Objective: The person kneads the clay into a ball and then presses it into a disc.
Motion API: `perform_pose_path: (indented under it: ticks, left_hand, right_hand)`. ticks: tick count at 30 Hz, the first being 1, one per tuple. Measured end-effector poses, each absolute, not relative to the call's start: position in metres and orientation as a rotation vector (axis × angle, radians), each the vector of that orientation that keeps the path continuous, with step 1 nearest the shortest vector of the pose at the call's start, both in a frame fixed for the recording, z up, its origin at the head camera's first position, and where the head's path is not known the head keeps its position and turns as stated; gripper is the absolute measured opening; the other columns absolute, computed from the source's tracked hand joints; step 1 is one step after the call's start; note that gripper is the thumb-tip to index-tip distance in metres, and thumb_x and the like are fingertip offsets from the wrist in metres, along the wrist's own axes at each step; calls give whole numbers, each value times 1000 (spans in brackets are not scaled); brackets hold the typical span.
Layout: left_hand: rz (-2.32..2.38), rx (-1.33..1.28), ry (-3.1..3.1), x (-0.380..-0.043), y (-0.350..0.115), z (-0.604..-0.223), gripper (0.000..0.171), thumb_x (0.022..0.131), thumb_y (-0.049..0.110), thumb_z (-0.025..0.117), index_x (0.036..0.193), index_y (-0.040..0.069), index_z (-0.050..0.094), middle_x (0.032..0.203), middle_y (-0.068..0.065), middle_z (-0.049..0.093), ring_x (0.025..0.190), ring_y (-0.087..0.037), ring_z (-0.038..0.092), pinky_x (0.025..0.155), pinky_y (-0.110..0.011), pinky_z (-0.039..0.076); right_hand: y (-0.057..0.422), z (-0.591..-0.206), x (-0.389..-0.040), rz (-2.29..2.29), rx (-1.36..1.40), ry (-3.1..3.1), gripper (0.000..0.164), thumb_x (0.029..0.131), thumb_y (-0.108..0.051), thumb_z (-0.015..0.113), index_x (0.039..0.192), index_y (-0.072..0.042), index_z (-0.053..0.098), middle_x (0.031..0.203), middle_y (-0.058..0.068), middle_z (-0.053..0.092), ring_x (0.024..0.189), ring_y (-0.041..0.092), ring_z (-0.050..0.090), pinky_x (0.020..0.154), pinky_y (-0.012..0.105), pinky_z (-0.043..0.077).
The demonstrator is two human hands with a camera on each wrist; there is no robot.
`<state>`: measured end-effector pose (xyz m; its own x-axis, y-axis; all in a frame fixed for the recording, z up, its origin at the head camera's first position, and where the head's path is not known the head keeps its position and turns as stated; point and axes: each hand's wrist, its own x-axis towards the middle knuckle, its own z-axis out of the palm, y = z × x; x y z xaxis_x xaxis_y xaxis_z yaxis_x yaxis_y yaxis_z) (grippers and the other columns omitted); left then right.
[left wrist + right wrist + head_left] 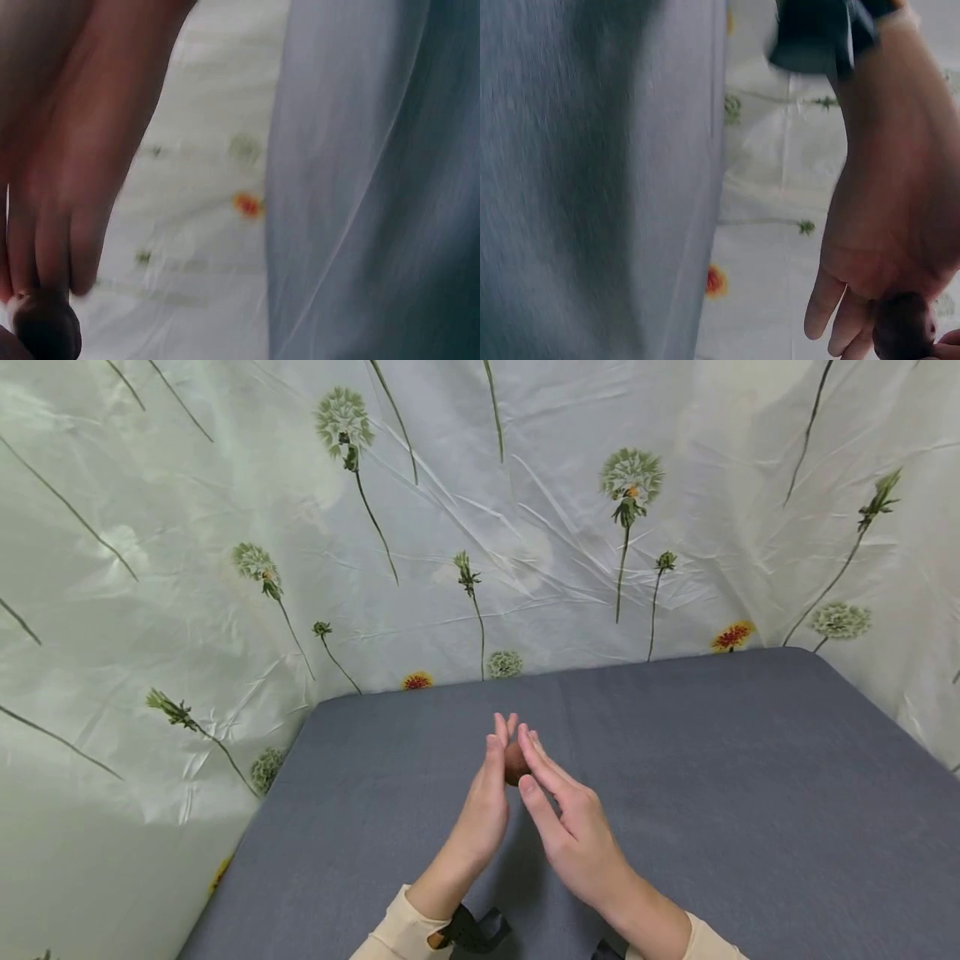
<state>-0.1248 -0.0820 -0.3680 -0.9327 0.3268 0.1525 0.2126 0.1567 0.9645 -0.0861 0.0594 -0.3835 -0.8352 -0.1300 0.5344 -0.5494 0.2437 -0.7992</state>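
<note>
A small round brown ball (515,763) is held between both hands above the table. My left hand (480,814) stands on edge, its straight fingers pointing forward and flat against the ball's left side. From the right, my right hand (576,831) presses the ball with extended fingers, its thumb held apart and nearer to me. The right wrist view catches the brown ball (904,326) at the fingers of the strapped left hand (892,225). In the left wrist view the ball (46,326) looks dark, at the lower left, below several fingertips.
A grey cloth-covered table (750,793) lies under the hands. Behind it and to the left hangs a pale, wrinkled sheet (540,527) printed with dandelions and flowers. A black strap (476,931) sits at the left wrist, beside a cream sleeve (401,927).
</note>
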Motion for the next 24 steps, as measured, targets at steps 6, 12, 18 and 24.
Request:
perform_pose_path:
  ticks: [6,12,18,24]
  left_hand:
    - [1888,577,2330,-107,-69,-365,63,118,49,6,173,21,-5,182,8,6,169,-21,-2,132,-67,0]
    - [1937,567,2367,-107,-74,-358,64,117,51,3,173,22,-3,182,5,4,169,-23,-7,131,-69,-2]
    - [2035,487,2367,-117,-87,-355,68,114,59,2,174,26,-3,181,8,13,125,-18,60,125,-51,29]
    - [2091,404,2255,-130,-90,-362,72,113,64,3,174,28,1,180,3,23,125,-19,65,111,-36,48]
  right_hand:
    - [70,-381,-94,1651,558,-2195,49,118,-18,42,165,-5,40,172,2,38,160,25,35,120,6,24]
    - [62,-389,-93,1724,629,-2183,49,118,-16,41,165,-3,39,172,4,38,158,25,37,120,9,27]
    - [50,-394,-84,1697,678,-2215,48,117,-16,44,164,-5,41,170,4,40,155,23,41,121,16,33]
    - [47,-392,-75,1662,731,-2205,47,116,-14,45,163,-9,45,172,2,39,159,25,36,123,16,29]
